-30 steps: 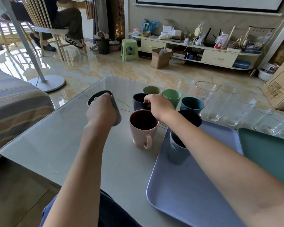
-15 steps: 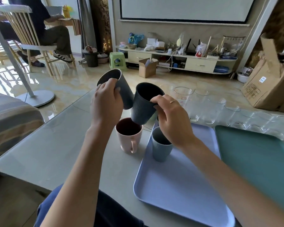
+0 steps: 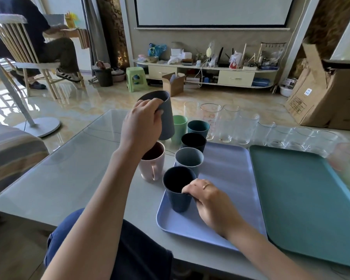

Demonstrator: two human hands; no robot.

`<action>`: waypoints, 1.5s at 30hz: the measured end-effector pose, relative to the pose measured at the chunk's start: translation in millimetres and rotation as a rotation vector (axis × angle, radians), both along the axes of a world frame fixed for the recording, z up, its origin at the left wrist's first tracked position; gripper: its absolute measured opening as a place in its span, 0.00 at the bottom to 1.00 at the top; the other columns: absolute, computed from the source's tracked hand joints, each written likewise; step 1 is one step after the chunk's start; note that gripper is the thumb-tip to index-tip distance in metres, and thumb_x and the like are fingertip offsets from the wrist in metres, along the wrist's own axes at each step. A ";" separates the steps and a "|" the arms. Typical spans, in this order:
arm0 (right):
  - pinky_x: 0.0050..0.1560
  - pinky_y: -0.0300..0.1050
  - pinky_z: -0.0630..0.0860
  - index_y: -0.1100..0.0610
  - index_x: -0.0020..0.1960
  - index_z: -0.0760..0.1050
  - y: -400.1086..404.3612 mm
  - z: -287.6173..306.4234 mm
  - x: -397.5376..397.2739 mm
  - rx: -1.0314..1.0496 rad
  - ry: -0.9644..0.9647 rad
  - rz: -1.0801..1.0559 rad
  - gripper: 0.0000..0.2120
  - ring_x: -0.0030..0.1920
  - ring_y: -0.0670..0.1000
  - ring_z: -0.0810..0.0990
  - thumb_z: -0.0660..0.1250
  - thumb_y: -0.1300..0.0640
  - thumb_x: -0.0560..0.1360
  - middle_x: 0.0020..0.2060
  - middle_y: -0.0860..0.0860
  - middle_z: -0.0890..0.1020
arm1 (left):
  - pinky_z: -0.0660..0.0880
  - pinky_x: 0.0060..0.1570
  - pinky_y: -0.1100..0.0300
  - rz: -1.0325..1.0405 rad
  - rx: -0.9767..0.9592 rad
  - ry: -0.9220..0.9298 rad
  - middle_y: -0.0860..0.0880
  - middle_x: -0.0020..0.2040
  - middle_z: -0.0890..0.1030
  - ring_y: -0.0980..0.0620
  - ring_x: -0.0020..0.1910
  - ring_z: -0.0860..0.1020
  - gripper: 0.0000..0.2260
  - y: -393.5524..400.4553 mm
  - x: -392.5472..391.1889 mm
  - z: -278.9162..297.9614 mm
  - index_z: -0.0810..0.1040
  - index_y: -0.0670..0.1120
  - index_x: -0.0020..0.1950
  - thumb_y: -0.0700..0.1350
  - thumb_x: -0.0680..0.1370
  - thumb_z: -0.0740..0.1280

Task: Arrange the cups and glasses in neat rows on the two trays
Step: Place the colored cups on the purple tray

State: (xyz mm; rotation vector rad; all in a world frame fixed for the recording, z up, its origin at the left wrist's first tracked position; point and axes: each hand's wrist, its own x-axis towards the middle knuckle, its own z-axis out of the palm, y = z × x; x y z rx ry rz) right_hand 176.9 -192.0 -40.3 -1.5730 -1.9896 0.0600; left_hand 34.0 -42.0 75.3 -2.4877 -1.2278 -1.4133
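Note:
My left hand [image 3: 139,126] grips a grey mug [image 3: 163,116] held in the air above the pink mug [image 3: 151,166]. My right hand [image 3: 206,199] holds a dark blue ribbed cup [image 3: 177,188] by its rim, standing on the lavender tray [image 3: 228,178] near its front left corner. Behind it on the tray's left side stand a grey-blue cup [image 3: 188,160] and a black cup [image 3: 193,141]. A light green cup [image 3: 179,128] and a teal cup [image 3: 198,128] stand on the table behind the tray. A teal tray [image 3: 303,199] lies to the right, bare.
Several clear glasses [image 3: 230,122] stand in a row along the table's far edge, from the middle to the right. Cardboard boxes [image 3: 327,91] stand on the floor at right. A person sits on a chair [image 3: 18,57] far left.
My right hand has brought the dark blue cup down from the air onto the lavender tray's front left. My left hand still holds the grey mug up, now further right.

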 end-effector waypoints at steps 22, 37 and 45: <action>0.36 0.37 0.75 0.45 0.64 0.67 6.2 16.6 7.0 0.170 0.211 -0.124 0.19 0.43 0.39 0.71 0.59 0.54 0.74 0.57 0.41 0.71 | 0.76 0.49 0.45 -0.131 -0.017 0.061 0.42 0.54 0.81 0.42 0.53 0.76 0.10 -9.2 18.2 0.3 0.77 0.40 0.57 0.38 0.77 0.61; 0.36 0.26 0.73 0.57 0.56 0.67 109.0 47.2 79.3 0.164 0.826 -0.321 0.27 0.39 0.34 0.77 0.78 0.58 0.64 0.42 0.41 0.77 | 0.59 0.67 0.58 -0.346 -0.156 0.096 0.49 0.73 0.64 0.48 0.72 0.62 0.23 2.5 68.9 -23.8 0.66 0.52 0.71 0.41 0.77 0.64; 0.48 0.44 0.71 0.59 0.62 0.64 149.1 7.8 142.9 -0.085 0.771 -0.479 0.31 0.51 0.51 0.74 0.77 0.56 0.66 0.52 0.50 0.74 | 0.71 0.60 0.47 -0.288 -0.530 0.638 0.48 0.61 0.78 0.44 0.61 0.74 0.15 49.0 74.1 -65.9 0.79 0.50 0.57 0.38 0.78 0.57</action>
